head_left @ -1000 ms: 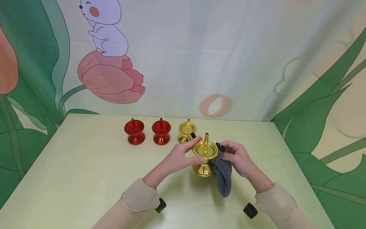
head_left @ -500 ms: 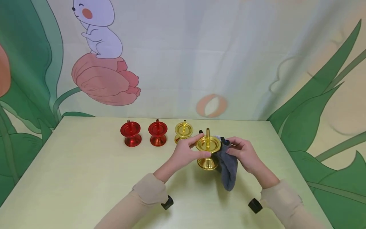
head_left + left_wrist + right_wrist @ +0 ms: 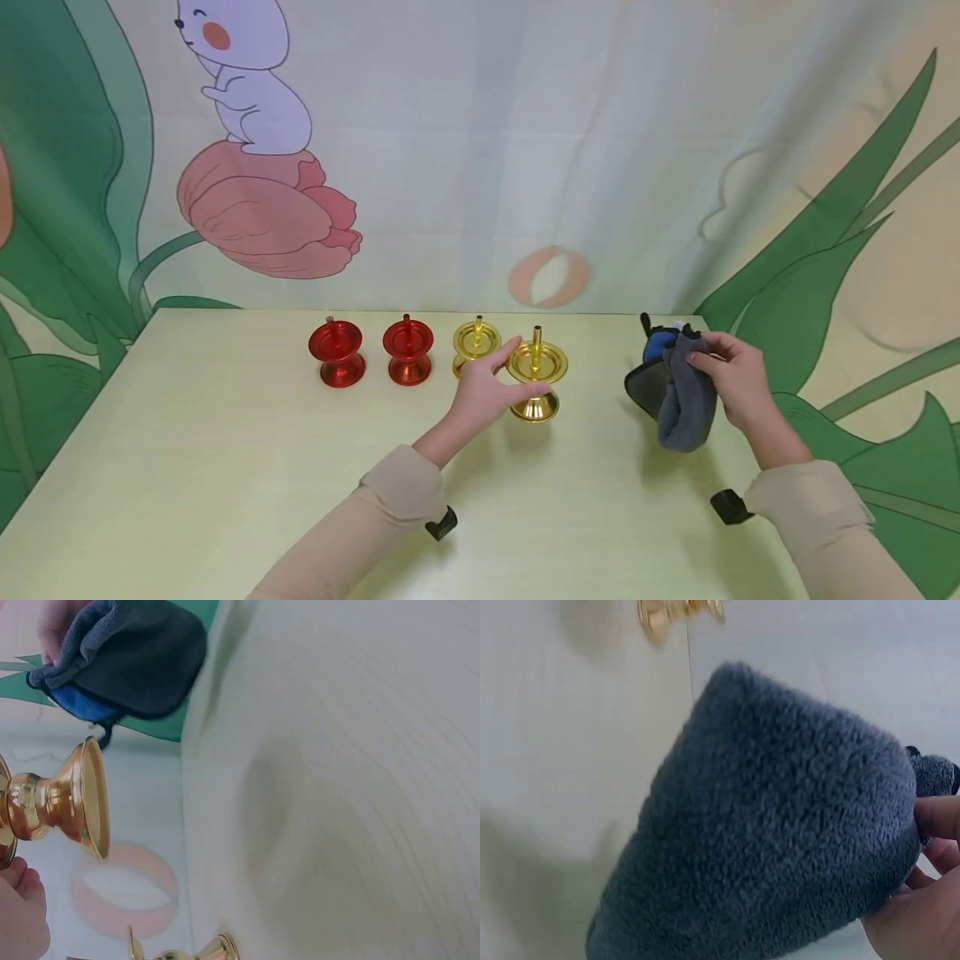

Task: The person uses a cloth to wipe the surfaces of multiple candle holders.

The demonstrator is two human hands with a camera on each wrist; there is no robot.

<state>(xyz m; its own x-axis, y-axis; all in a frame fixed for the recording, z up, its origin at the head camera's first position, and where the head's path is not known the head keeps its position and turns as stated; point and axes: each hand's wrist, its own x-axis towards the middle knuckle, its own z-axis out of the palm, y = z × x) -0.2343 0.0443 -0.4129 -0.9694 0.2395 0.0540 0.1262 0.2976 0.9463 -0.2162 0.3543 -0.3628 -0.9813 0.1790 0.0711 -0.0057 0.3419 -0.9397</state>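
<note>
My left hand (image 3: pixel 480 393) grips a shiny gold candle holder (image 3: pixel 537 367) by its upper dish, thumb in front and index finger behind. The holder is upright, its thin tube pointing up; the left wrist view shows its flared base (image 3: pixel 91 799) raised above the tabletop. Off to the right, my right hand (image 3: pixel 741 379) pinches a dark grey plush cloth (image 3: pixel 686 400) by its top edge. The cloth hangs folded, with a blue patch and black trim near the top, apart from the holder. In the right wrist view the cloth (image 3: pixel 772 825) fills most of the picture.
A second gold candle holder (image 3: pixel 477 340) stands at the back of the pale table (image 3: pixel 247 467), partly behind my left hand. Left of it stand two red candle holders, one nearer (image 3: pixel 408 348) and one farther left (image 3: pixel 337 352). A printed curtain (image 3: pixel 450 167) borders the table's back edge.
The cloth, earlier against the gold candle holder's right side, has moved away to the right with my right hand. My left hand has kept hold of the holder, shifting it slightly toward the back.
</note>
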